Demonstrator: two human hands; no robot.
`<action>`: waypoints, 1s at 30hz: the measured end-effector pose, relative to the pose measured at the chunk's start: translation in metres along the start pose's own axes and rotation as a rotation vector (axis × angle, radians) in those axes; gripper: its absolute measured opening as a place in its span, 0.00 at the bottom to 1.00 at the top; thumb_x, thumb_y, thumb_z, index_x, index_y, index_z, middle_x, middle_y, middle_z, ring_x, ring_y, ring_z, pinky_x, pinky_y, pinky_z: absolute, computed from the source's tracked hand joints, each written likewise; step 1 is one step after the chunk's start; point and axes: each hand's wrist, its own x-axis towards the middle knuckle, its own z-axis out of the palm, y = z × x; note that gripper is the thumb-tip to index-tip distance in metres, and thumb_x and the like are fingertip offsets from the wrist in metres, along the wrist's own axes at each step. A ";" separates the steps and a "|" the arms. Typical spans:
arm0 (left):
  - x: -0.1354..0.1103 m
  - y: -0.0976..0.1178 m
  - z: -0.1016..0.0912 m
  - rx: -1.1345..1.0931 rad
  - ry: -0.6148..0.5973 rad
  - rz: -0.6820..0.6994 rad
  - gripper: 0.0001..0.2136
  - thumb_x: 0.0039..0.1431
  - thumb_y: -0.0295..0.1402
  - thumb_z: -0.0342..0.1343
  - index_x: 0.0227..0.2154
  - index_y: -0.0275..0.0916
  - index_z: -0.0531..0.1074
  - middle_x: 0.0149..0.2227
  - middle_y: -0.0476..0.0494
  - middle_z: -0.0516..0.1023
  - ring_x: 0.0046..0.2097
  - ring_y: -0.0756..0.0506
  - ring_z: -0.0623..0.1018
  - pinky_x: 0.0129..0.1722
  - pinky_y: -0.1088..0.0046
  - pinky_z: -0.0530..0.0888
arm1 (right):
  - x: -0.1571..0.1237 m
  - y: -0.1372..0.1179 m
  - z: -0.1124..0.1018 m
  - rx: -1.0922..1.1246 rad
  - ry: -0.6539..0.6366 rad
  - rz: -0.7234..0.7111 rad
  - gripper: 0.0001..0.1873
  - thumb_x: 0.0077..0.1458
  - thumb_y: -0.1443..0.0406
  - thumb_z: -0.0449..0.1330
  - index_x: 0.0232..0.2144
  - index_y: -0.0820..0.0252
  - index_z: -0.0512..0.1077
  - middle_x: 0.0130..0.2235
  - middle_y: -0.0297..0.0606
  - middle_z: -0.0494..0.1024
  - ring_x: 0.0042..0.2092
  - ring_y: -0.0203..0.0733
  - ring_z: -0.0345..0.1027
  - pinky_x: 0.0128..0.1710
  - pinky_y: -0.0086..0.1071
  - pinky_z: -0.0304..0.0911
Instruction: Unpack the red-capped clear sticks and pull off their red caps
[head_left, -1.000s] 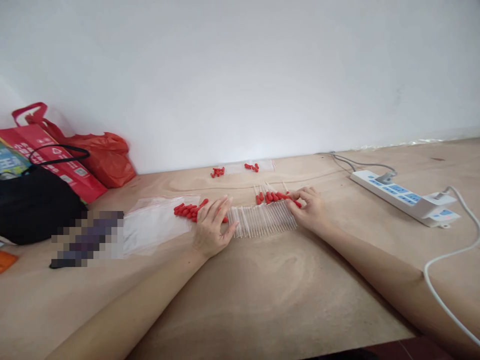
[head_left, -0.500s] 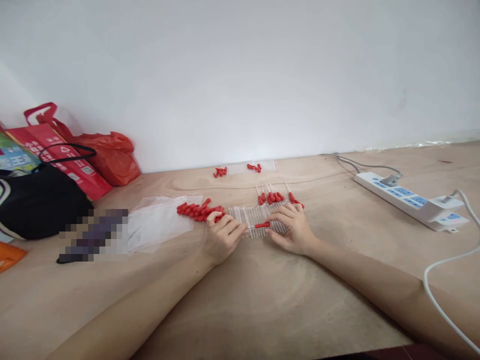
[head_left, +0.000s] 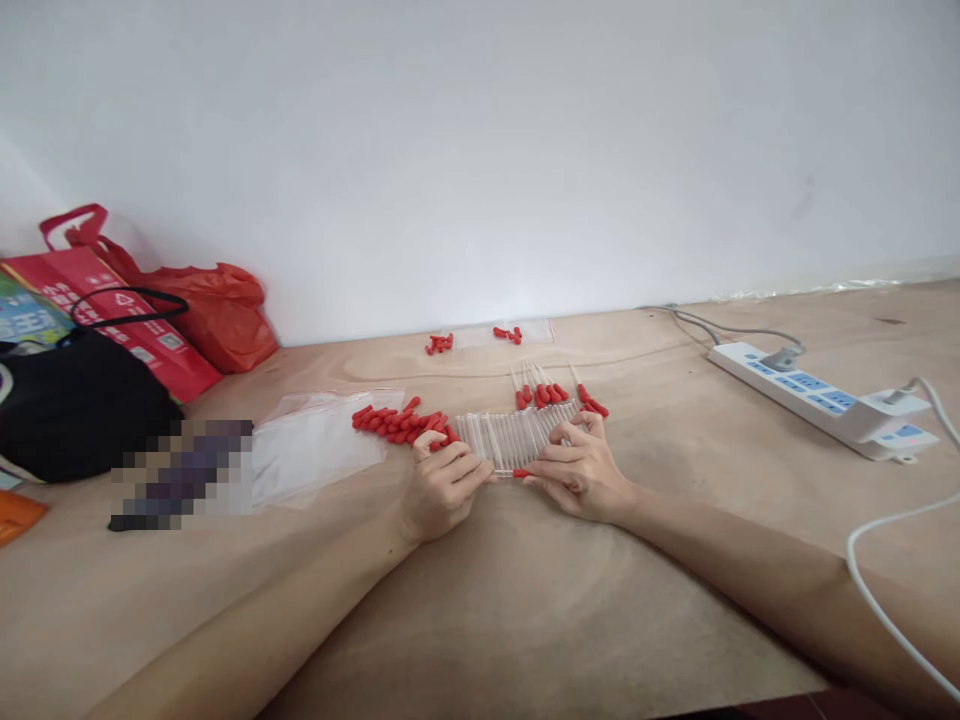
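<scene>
My left hand [head_left: 450, 480] is closed on the clear dropper tube [head_left: 503, 473], pinched near its end. At the tube's other end, my right hand [head_left: 581, 470] grips a red rubber bulb [head_left: 520, 473], which meets the tube; the fingers cover most of it. Just beyond both hands lies a row of clear dropper tubes [head_left: 510, 438], side by side. A pile of red rubber bulbs [head_left: 397, 424] sits behind my left hand. Past the row, several droppers with red bulbs [head_left: 551, 393] lie with their tubes pointing away.
Clear plastic bags [head_left: 322, 440] lie left of the bulb pile. A white power strip [head_left: 817, 395] with cables is at the right. Red bags [head_left: 217, 310] and a black bag [head_left: 82, 410] stand at the left. More red bulbs [head_left: 439, 344] lie near the wall.
The tube and bulb have come lower, toward me. My right hand has closed from loose, spread fingers into a grip around the bulb, covering more of it.
</scene>
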 end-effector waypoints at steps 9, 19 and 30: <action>-0.006 -0.009 -0.003 -0.009 0.012 -0.036 0.07 0.56 0.26 0.48 0.26 0.38 0.68 0.21 0.54 0.73 0.29 0.51 0.72 0.37 0.65 0.58 | -0.005 0.004 -0.010 0.024 -0.065 0.064 0.14 0.53 0.62 0.52 0.20 0.56 0.71 0.20 0.30 0.70 0.33 0.36 0.61 0.46 0.41 0.42; -0.025 -0.022 0.007 -0.010 0.002 -0.214 0.12 0.59 0.23 0.44 0.44 0.34 0.66 0.31 0.43 0.70 0.33 0.50 0.71 0.34 0.75 0.70 | -0.009 0.041 -0.015 -0.013 0.068 0.519 0.15 0.56 0.58 0.47 0.36 0.53 0.72 0.31 0.35 0.75 0.33 0.36 0.65 0.40 0.34 0.49; 0.014 -0.015 0.030 -0.060 0.077 -0.170 0.12 0.57 0.22 0.44 0.42 0.37 0.65 0.32 0.45 0.71 0.35 0.49 0.73 0.38 0.73 0.72 | -0.019 0.091 -0.025 -0.041 -0.030 1.121 0.16 0.45 0.53 0.53 0.29 0.56 0.73 0.27 0.35 0.75 0.31 0.39 0.66 0.33 0.33 0.53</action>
